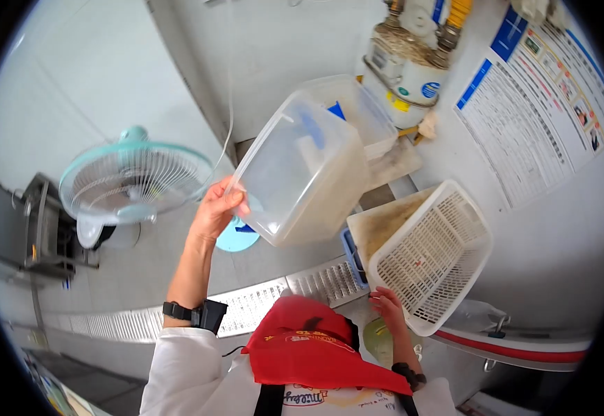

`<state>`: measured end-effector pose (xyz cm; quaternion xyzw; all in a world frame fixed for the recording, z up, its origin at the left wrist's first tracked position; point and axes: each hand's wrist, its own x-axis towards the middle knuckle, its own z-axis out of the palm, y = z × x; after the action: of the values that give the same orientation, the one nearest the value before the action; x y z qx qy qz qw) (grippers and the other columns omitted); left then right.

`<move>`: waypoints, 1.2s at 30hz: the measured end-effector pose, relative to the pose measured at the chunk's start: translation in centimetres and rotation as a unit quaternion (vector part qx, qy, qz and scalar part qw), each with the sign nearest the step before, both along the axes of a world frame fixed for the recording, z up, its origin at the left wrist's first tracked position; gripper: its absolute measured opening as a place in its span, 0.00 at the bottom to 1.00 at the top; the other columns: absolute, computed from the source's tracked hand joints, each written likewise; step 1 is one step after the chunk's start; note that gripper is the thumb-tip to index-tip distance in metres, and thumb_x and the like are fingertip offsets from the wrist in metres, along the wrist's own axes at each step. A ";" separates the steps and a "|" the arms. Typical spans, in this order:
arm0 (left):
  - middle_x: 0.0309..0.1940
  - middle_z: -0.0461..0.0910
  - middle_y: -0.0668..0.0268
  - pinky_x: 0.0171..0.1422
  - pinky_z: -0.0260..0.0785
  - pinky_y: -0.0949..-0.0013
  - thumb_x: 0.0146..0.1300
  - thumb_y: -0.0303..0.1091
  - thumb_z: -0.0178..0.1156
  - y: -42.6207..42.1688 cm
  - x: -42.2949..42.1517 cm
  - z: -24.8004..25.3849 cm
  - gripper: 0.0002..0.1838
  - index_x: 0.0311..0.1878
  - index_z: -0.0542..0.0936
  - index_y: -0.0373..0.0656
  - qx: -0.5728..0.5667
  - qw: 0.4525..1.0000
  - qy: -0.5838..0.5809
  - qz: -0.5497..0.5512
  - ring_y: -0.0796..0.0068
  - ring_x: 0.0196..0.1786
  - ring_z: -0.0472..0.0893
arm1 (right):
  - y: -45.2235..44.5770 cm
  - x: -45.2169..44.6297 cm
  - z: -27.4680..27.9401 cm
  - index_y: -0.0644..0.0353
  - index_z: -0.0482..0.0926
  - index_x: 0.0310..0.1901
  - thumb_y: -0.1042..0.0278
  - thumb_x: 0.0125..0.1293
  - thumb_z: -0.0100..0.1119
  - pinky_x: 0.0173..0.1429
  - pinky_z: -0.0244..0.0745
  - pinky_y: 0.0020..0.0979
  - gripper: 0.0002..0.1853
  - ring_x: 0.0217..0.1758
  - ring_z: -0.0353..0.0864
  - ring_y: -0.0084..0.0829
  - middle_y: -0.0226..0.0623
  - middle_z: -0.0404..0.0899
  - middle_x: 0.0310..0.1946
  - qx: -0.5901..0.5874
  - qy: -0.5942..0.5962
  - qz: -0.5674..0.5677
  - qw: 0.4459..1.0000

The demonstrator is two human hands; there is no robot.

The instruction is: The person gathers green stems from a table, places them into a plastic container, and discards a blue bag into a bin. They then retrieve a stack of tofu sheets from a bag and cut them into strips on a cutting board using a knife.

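My left hand (220, 208) grips the rim of a large clear plastic bin (295, 187). The bin is tilted, its mouth turned to the left, and no contents show through its cloudy walls. Lower right, my right hand (389, 309) is beside the near left edge of a white slotted plastic basket (430, 260). Its fingers look loosely spread; whether they touch the rim is hard to tell. The basket leans with its inside facing me, over a stained board (378, 232). Behind the held bin stands a second clear bin (357, 104).
A turquoise fan (135, 184) stands on the left. A gas meter (409, 62) with pipes is on the back wall, and printed notices (534, 111) hang at right. Metal drain grating (253, 305) crosses the floor. A red-edged surface (510, 347) juts out at lower right.
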<state>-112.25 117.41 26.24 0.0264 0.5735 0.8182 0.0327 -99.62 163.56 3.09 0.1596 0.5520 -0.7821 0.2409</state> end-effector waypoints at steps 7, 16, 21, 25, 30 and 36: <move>0.36 0.78 0.71 0.49 0.70 0.74 0.53 0.36 0.70 -5.9 17.9 -8.9 0.23 0.49 0.75 0.40 0.211 0.960 -0.061 0.173 0.78 0.40 0.77 | -5.6 3.4 -2.1 0.55 0.73 0.56 0.65 0.67 0.54 0.50 0.75 0.33 0.16 0.51 0.79 0.29 0.33 0.79 0.48 0.007 -0.042 0.123 0.991; 0.51 0.79 0.63 0.59 0.72 0.59 0.61 0.43 0.63 -15.0 49.5 -18.4 0.26 0.59 0.73 0.42 0.280 0.876 -0.007 0.392 0.65 0.52 0.79 | -18.1 11.1 -4.0 0.54 0.75 0.55 0.64 0.67 0.54 0.50 0.74 0.34 0.15 0.48 0.79 0.30 0.34 0.79 0.47 0.055 -0.107 0.262 0.958; 0.57 0.76 0.61 0.64 0.68 0.56 0.64 0.44 0.60 -15.3 65.2 -20.0 0.26 0.62 0.71 0.41 0.312 0.777 0.035 0.546 0.62 0.58 0.76 | -25.7 12.8 -3.6 0.54 0.75 0.55 0.65 0.67 0.54 0.50 0.74 0.33 0.15 0.48 0.79 0.29 0.34 0.79 0.47 0.070 -0.097 0.368 0.922; 0.56 0.77 0.62 0.65 0.66 0.58 0.67 0.40 0.55 -14.7 70.7 -18.8 0.19 0.58 0.74 0.42 0.361 0.657 0.143 0.646 0.65 0.57 0.76 | -30.9 13.0 -3.5 0.55 0.74 0.55 0.65 0.67 0.54 0.49 0.76 0.32 0.16 0.48 0.79 0.29 0.35 0.79 0.47 0.078 -0.080 0.434 0.894; 0.45 0.81 0.65 0.54 0.73 0.65 0.70 0.39 0.52 -16.0 74.6 -15.5 0.12 0.48 0.78 0.43 0.333 0.553 0.162 0.746 0.71 0.47 0.80 | -35.5 13.2 -4.0 0.54 0.73 0.57 0.65 0.67 0.54 0.48 0.75 0.31 0.17 0.47 0.80 0.28 0.36 0.79 0.47 0.092 -0.067 0.481 0.870; 0.30 0.80 0.67 0.34 0.68 0.77 0.61 0.34 0.63 -20.5 76.4 -5.6 0.08 0.39 0.75 0.45 0.021 0.634 0.027 0.772 0.81 0.29 0.78 | -40.9 11.6 -6.0 0.53 0.73 0.53 0.63 0.64 0.57 0.40 0.76 0.32 0.16 0.43 0.80 0.30 0.33 0.80 0.40 0.124 -0.065 0.506 0.851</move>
<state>-35.87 96.91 20.60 -0.4032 0.3678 0.5554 -0.6275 -88.06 122.62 -2.87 -0.0623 0.6318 -0.4651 0.6169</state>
